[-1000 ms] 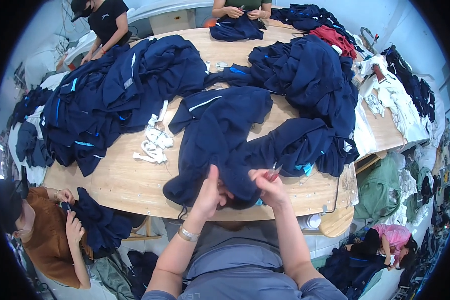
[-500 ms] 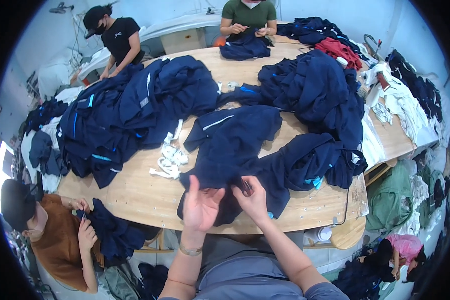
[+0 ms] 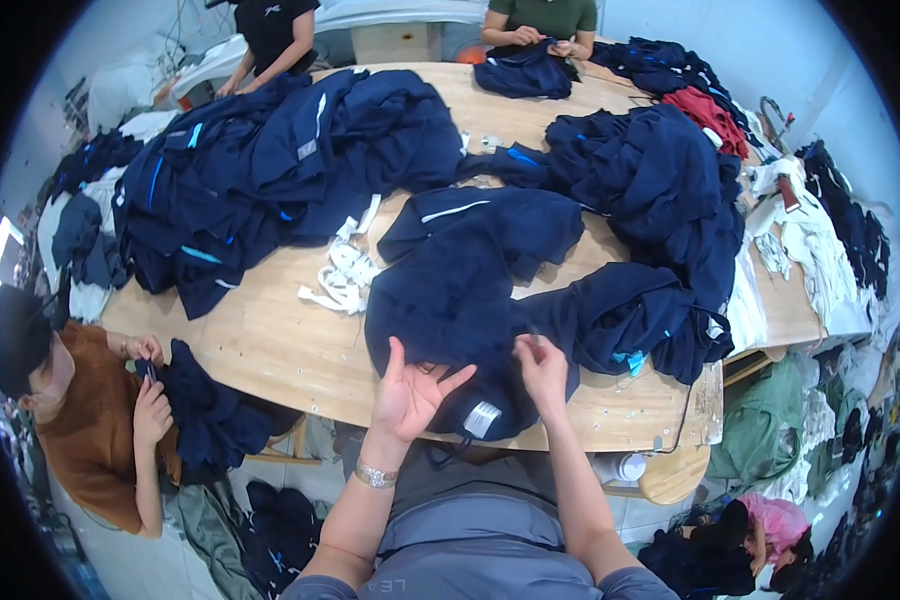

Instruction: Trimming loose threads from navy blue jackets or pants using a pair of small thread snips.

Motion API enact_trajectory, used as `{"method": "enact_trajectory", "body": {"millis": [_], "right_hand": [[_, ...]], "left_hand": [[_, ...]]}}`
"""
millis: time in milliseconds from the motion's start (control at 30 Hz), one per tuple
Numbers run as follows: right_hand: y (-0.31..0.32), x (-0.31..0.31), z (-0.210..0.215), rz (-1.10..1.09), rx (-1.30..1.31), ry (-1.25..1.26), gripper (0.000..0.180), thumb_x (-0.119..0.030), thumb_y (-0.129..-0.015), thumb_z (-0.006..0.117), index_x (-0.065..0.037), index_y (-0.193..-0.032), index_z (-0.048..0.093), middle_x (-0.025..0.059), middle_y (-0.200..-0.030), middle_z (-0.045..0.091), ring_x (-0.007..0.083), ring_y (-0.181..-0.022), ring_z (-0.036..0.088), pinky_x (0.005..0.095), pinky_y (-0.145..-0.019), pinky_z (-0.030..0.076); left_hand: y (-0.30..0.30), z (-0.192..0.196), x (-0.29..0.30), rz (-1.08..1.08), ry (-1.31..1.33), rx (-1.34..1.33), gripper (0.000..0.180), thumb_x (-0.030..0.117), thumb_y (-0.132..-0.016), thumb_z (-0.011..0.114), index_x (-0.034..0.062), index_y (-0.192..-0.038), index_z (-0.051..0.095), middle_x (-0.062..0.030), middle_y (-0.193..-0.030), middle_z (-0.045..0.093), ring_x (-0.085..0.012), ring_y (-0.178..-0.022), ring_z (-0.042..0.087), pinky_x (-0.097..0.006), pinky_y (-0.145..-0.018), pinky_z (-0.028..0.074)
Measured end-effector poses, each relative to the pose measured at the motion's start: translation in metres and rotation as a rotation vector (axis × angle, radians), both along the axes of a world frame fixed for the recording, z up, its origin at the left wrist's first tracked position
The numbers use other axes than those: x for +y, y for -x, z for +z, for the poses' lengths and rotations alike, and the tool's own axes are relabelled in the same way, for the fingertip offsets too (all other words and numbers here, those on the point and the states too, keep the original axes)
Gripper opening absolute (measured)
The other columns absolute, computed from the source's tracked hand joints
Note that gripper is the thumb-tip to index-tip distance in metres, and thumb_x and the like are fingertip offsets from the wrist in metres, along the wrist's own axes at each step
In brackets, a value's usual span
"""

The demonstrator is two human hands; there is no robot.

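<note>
A dark navy garment (image 3: 445, 290) lies on the table in front of me, its near end hanging toward the table edge. A white label (image 3: 483, 420) shows near that end. Over the cloth, my left hand (image 3: 410, 400) is palm up, fingers spread, holding nothing. My right hand (image 3: 542, 372) is closed in a pinch just above the garment's right part; what sits between its fingers is small and blurred. Next to it, another bunched navy garment (image 3: 630, 310) with a light blue patch touches the first one.
A large navy pile (image 3: 300, 180) covers the far left, another pile (image 3: 650, 170) the far right. White strips (image 3: 342, 275) lie between. A person in brown (image 3: 90, 420) works cloth at left; two more stand across the wooden table (image 3: 270, 350). White cloths (image 3: 805, 220) lie at right.
The garment's near end has shifted and its white label has come into view. My right hand has moved right, away from my left; the dark metal thing in it no longer shows clearly.
</note>
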State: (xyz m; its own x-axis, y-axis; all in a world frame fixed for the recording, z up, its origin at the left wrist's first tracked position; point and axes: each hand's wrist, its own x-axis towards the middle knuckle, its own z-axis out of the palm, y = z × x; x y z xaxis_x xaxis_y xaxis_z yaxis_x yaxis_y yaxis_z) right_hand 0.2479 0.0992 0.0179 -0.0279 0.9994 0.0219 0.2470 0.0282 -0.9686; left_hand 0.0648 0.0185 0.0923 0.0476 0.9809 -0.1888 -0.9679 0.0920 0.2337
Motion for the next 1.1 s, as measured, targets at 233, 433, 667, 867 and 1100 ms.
{"method": "enact_trajectory", "body": {"millis": [233, 433, 667, 867, 1100], "right_hand": [[0.041, -0.035, 0.074, 0.139, 0.359, -0.118, 0.015, -0.011, -0.08, 0.066, 0.0, -0.077, 0.057, -0.0019, -0.066, 0.052, 0.0032, -0.058, 0.045, 0.0184, -0.049, 0.036], [0.05, -0.042, 0.089, 0.234, 0.034, -0.186, 0.016, -0.007, -0.072, 0.07, -0.001, -0.074, 0.055, 0.005, -0.066, 0.051, 0.0097, -0.053, 0.043, 0.0229, -0.048, 0.035], [0.029, -0.085, 0.113, 0.889, 0.257, -0.047, 0.016, -0.007, -0.07, 0.074, -0.005, -0.067, 0.058, -0.002, -0.057, 0.053, 0.0038, -0.052, 0.048, 0.02, -0.046, 0.035], [0.043, -0.046, 0.101, 0.311, 0.093, -0.017, 0.018, -0.008, -0.079, 0.067, -0.001, -0.071, 0.052, -0.0035, -0.06, 0.05, 0.0004, -0.056, 0.041, 0.0163, -0.049, 0.032], [0.049, -0.063, 0.11, 0.428, 0.09, -0.108, 0.011, -0.009, -0.08, 0.065, -0.001, -0.079, 0.056, -0.0044, -0.06, 0.049, 0.0013, -0.055, 0.04, 0.0186, -0.047, 0.033]], "left_hand": [[-0.019, 0.01, -0.004, 0.086, 0.042, 0.104, 0.042, 0.04, -0.095, 0.036, 0.0061, -0.116, 0.048, -0.0107, -0.111, 0.057, -0.0249, -0.108, 0.052, -0.049, -0.098, 0.039], [-0.023, -0.015, -0.007, 0.158, -0.057, 0.242, 0.022, 0.02, -0.093, 0.049, 0.0006, -0.1, 0.056, -0.01, -0.101, 0.06, -0.0181, -0.095, 0.058, -0.036, -0.088, 0.048], [-0.023, 0.006, 0.001, 0.3, 0.119, 0.232, 0.025, 0.023, -0.093, 0.049, -0.0001, -0.097, 0.058, -0.0104, -0.092, 0.065, -0.0179, -0.082, 0.064, -0.034, -0.087, 0.051], [-0.034, 0.008, -0.009, 0.244, 0.052, 0.295, 0.023, 0.02, -0.094, 0.047, 0.0014, -0.102, 0.057, -0.0096, -0.095, 0.064, -0.0179, -0.084, 0.063, -0.033, -0.078, 0.052], [-0.031, 0.007, -0.013, 0.255, 0.095, 0.298, 0.019, 0.016, -0.092, 0.049, 0.0024, -0.103, 0.056, -0.0076, -0.095, 0.064, -0.0188, -0.089, 0.061, -0.036, -0.087, 0.049]]}}
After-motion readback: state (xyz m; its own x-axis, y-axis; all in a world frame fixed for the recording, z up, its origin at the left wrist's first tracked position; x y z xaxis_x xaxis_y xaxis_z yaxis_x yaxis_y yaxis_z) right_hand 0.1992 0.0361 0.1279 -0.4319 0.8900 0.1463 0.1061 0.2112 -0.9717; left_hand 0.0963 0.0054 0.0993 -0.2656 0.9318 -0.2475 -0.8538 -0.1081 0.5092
